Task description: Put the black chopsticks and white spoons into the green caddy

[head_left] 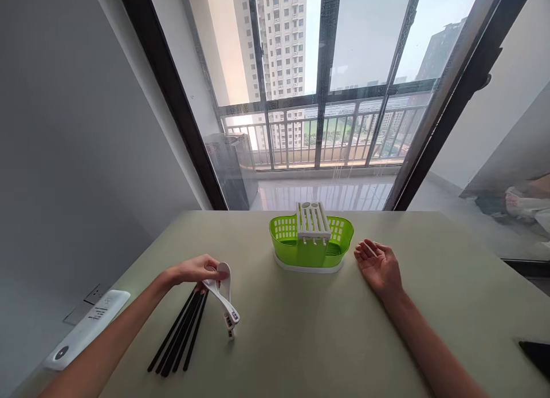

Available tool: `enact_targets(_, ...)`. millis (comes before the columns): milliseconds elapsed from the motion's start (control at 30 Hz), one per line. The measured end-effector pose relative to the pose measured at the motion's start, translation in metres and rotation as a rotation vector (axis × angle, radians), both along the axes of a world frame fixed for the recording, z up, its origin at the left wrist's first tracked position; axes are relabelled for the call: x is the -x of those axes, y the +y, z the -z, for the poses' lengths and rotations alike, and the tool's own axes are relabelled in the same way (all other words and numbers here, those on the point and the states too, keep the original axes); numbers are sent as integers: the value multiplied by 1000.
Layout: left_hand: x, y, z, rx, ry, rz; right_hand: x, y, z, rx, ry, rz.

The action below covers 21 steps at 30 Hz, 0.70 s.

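At the far left, a wall socket (92,295) sits low on the grey wall, beyond a long white device (88,329) with a dark round button; the left forearm crosses in front of part of the device. To its right, on the left part of the pale table (275,341), black chopsticks (179,338) lie slightly fanned, their near ends spread. The left hand (204,270) covers their far ends; whether it touches them I cannot tell. It grips a few overlapping white spoons (223,300), handles slanting down toward the near right.

Beyond the table's far edge, behind glass, stands a grey cabinet (234,169). Around the middle of the table's far part is a green basket (286,252) on a white base. A slotted white rack (314,220) with small hooks stands across its middle, blocking the view into the center, with compartments visible either side.

Just right of the basket, the right hand (380,269) rests palm up, fingers loosely curled. At the near right edge is a dark pointed object (537,352), partly cut off.
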<state>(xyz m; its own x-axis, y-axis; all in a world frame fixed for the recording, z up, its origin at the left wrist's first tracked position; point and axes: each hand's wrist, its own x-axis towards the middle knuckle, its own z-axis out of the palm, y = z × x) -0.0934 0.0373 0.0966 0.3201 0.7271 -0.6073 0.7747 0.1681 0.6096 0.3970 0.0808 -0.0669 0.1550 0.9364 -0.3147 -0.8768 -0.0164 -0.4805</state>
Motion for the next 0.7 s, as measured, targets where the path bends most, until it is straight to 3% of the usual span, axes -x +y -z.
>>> enact_targets(333, -4, 9, 17, 16, 85, 62, 0, 2, 3, -8, 5, -9)
enact_targets(700, -7, 12, 26, 22, 99, 119, -1, 3, 4, -22, 0, -18)
